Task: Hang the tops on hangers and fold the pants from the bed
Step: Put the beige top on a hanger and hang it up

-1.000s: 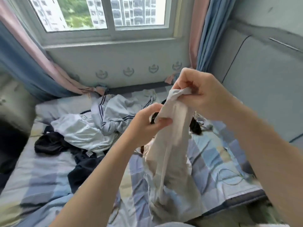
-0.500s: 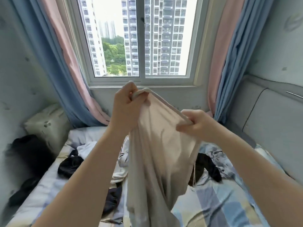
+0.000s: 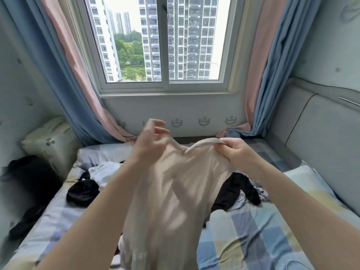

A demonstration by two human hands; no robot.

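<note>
I'm holding the beige garment (image 3: 171,201) up in front of me over the bed (image 3: 253,230). My right hand (image 3: 235,152) pinches its banded top edge, and my left hand (image 3: 150,141) has its fingers spread loose against the cloth, gripping nothing as far as the blur lets me tell. To do this well I'd take the band with the left too, pull it level, and check whether it's a waist or a neck before folding or hanging.
</note>
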